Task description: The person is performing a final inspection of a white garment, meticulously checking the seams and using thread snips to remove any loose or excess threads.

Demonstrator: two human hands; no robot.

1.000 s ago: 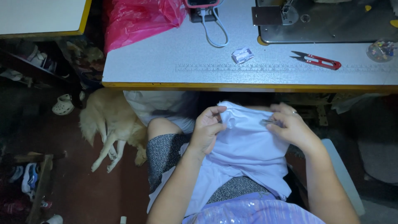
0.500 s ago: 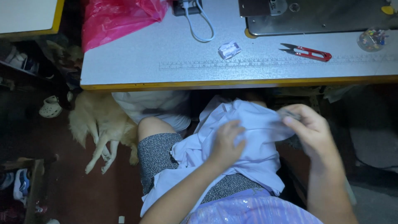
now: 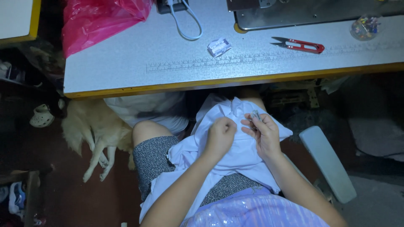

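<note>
A white garment (image 3: 240, 155) lies bunched in my lap, below the table edge. My left hand (image 3: 220, 136) is closed in a fist, pinching a fold of the white fabric near its middle. My right hand (image 3: 263, 134) sits just to the right, fingers curled around a small silvery tool (image 3: 255, 114) that pokes up above the fingertips. The two hands are close together over the cloth, almost touching.
A grey sewing table (image 3: 168, 63) with a yellow edge and a printed ruler carries red thread snips (image 3: 299, 45), a crumpled wrapper (image 3: 219, 46), a pink plastic bag (image 3: 101, 21), a white cable (image 3: 185, 21) and the sewing machine base (image 3: 311, 12). A light-furred dog (image 3: 94, 130) lies on the floor at left.
My left hand has slid toward the right hand and closed on the fabric. The right hand has drawn in toward the middle. The view has shifted, so the table appears further left.
</note>
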